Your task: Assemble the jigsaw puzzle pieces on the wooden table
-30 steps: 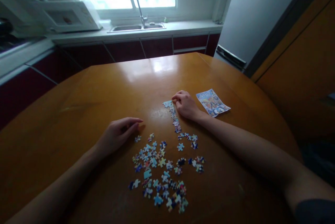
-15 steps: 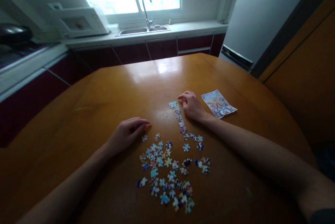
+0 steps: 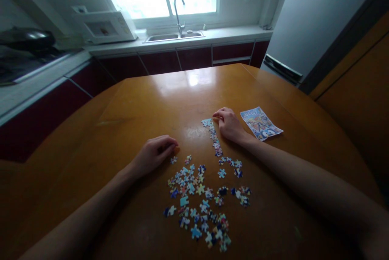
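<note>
My left hand (image 3: 156, 152) rests on the table with its fingers bent and drawn in against the thumb. No object shows at its fingertips, and two loose puzzle pieces (image 3: 173, 160) lie just in front of it. Farther forward, my right hand (image 3: 229, 124) lies beside the upper end of a joined puzzle strip (image 3: 215, 138). Its fingers are loosely curled, with a gap between forefinger and thumb and nothing visible there. Many loose jigsaw pieces (image 3: 191, 188) are scattered nearer to me. To the right of my right hand lies a printed picture sheet (image 3: 260, 123).
The brown wooden table (image 3: 146, 106) has angled corners. Beyond it are a counter with a sink (image 3: 162, 38), a tap (image 3: 178, 13) and a white microwave (image 3: 103, 27). A pan (image 3: 27, 39) sits on the stove at left; a fridge (image 3: 322, 21) stands at right.
The view has swung slightly left, so everything sits a little farther right. My left fingers look slightly more curled. My right hand stays by the strip, and the puzzle pieces have not moved.
</note>
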